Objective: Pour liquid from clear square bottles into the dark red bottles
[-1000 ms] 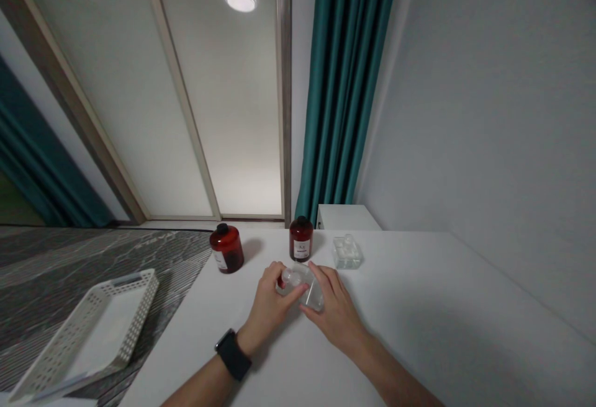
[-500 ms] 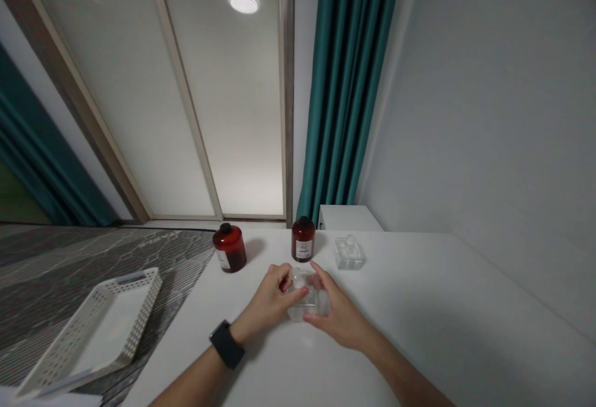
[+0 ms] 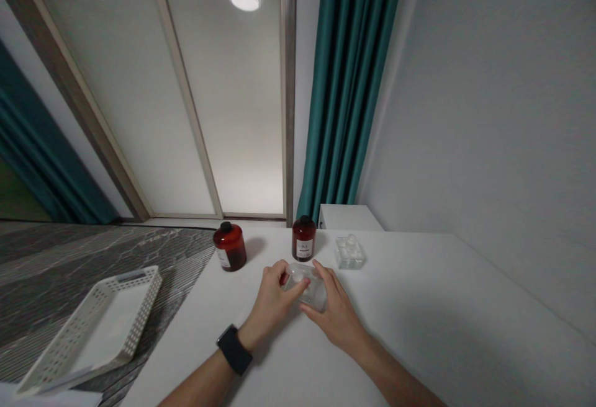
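Between my two hands is a clear, square-sided container (image 3: 315, 296) with rounded edges; fingers cover part of it. My left hand (image 3: 274, 298) grips its left side, the thumb laid across the top. On the opposite side, my right hand (image 3: 339, 311) curls thumb and fingers around the container's edge. A similar clear square container (image 3: 350, 253) with a round knob-like top stands on the white table, behind and right of my hands. Just beyond the held container is a dark red-brown bottle (image 3: 303, 239) with a black cap and white label.
Another red-brown bottle (image 3: 230, 247) with a black cap stands near the left edge of the white table (image 3: 447, 332). Left of the table, lower down, lies a white perforated basket (image 3: 100, 323). A white cabinet (image 3: 349, 216) and teal curtain (image 3: 351, 97) are behind; a wall borders the right.
The clear container has tilted and shifted slightly away from me in both hands. My left wrist has moved a little right. Both bottles and the other container stay put.
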Motion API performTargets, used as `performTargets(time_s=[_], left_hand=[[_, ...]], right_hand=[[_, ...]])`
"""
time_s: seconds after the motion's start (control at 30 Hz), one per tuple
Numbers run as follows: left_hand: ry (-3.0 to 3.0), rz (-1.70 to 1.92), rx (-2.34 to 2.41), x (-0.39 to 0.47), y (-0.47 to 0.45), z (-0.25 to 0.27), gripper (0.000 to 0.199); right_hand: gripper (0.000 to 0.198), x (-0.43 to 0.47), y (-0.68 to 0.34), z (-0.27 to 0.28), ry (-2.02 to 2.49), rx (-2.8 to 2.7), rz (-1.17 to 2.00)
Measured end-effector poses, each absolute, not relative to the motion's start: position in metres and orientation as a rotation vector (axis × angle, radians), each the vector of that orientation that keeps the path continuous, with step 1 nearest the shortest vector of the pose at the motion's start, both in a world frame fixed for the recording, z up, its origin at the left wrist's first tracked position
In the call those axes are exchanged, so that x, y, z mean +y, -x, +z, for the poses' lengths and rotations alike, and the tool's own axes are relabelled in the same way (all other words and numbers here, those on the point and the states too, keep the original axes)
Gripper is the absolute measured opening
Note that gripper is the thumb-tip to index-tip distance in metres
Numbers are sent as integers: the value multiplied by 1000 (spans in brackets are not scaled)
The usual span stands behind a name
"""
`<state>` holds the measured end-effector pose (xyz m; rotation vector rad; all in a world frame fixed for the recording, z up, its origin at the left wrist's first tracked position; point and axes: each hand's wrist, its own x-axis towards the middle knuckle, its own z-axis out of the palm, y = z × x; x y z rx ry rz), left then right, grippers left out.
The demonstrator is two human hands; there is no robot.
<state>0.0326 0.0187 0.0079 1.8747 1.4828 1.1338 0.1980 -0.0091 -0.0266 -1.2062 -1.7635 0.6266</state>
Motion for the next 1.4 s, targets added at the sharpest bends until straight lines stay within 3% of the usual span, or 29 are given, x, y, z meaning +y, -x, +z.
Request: performTargets(time_s=[0.43, 0.57, 0.8, 1.07, 1.4], left_hand=[[-2025, 1029, 1312, 20, -25, 11, 21], [-2065, 1150, 1113, 21, -21, 14, 7], [-2074, 1093, 958, 22, -17, 11, 25], [-2078, 1135, 883, 21, -15, 9, 32], [-2150, 1185, 931, 19, -20, 2, 37]], right_hand=[[93, -10, -201, -22, 1143, -1731, 933], [86, -6, -203, -25, 1103, -1657, 974], [75, 1, -212, -25, 967, -1544, 1029], [98, -2, -224, -8, 1076, -1663, 871], [88, 12, -254, -3, 1098, -1517, 482]])
